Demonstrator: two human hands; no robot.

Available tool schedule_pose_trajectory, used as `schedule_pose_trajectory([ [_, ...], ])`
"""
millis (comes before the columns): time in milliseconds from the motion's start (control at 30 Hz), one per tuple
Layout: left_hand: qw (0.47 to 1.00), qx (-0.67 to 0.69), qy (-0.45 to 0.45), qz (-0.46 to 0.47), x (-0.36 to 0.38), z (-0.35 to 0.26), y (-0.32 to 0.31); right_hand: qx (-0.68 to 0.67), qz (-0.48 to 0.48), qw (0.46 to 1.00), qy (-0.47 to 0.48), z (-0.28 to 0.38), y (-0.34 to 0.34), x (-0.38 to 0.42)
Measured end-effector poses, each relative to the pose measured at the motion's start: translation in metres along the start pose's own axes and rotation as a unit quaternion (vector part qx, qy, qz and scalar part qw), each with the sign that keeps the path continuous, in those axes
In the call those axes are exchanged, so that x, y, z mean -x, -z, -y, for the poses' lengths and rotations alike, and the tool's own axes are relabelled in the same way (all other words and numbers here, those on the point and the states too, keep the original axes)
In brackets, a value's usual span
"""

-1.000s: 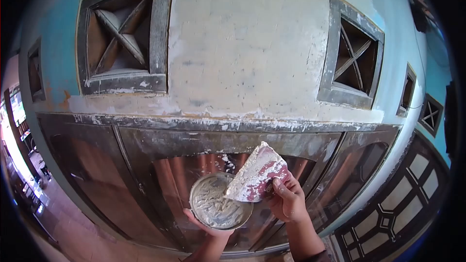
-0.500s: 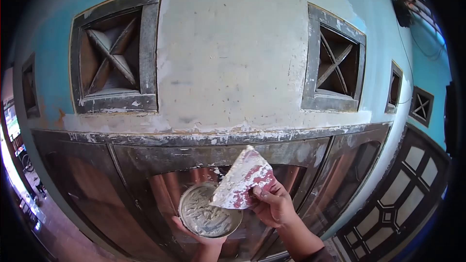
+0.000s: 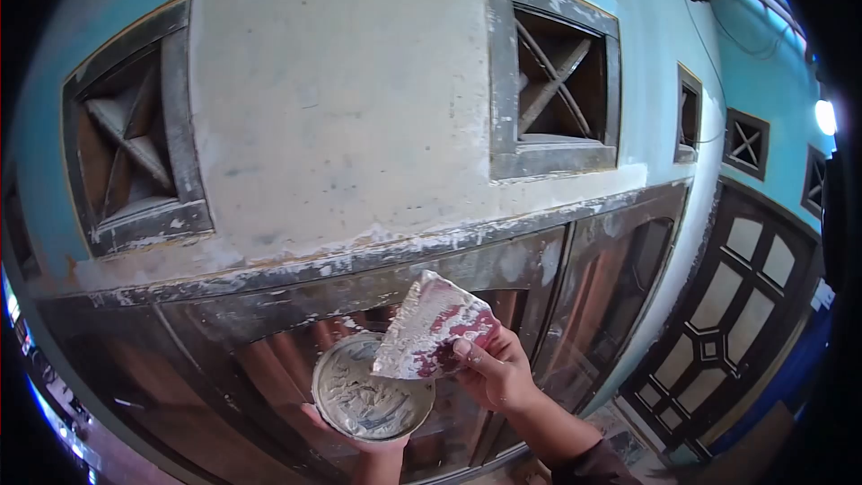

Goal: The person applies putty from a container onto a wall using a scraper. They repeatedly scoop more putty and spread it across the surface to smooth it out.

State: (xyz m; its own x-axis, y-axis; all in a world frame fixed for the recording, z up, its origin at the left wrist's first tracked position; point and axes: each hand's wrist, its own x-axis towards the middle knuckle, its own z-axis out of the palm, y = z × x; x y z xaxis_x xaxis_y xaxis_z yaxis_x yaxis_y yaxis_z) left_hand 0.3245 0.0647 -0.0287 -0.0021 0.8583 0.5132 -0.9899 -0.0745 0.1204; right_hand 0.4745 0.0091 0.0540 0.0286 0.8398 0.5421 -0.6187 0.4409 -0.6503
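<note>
My left hand (image 3: 382,456) holds a round tub (image 3: 329,406) from below, its thumb beside the left rim. Greyish-white paste (image 3: 366,395) lies inside the tub. In my right hand (image 3: 501,372) is a flat red scraper (image 3: 435,328), gripped between thumb and fingers at its right side. Its upper and left parts are coated with pale paste, and its lower left edge overlaps the tub's opening. Whether the scraper touches the paste cannot be told.
A cream wall patch (image 3: 341,90) rises ahead, between two framed vents (image 3: 557,81) with crossed slats. Below it run a paint-spotted wooden ledge (image 3: 377,256) and dark glazed windows (image 3: 620,296). A panelled door (image 3: 709,341) stands at the right.
The view has turned right and tilted, so the wall and vents appear further left. My hands, the tub and the scraper sit slightly further left in view.
</note>
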Motion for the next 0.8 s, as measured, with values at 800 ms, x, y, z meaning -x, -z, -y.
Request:
schedule_pose_trajectory([
  [800,0.999,-0.022,0.041,-0.026,-0.001,0.105,-0.035,0.142,0.067,0.988,0.017,0.081,0.084,0.008],
])
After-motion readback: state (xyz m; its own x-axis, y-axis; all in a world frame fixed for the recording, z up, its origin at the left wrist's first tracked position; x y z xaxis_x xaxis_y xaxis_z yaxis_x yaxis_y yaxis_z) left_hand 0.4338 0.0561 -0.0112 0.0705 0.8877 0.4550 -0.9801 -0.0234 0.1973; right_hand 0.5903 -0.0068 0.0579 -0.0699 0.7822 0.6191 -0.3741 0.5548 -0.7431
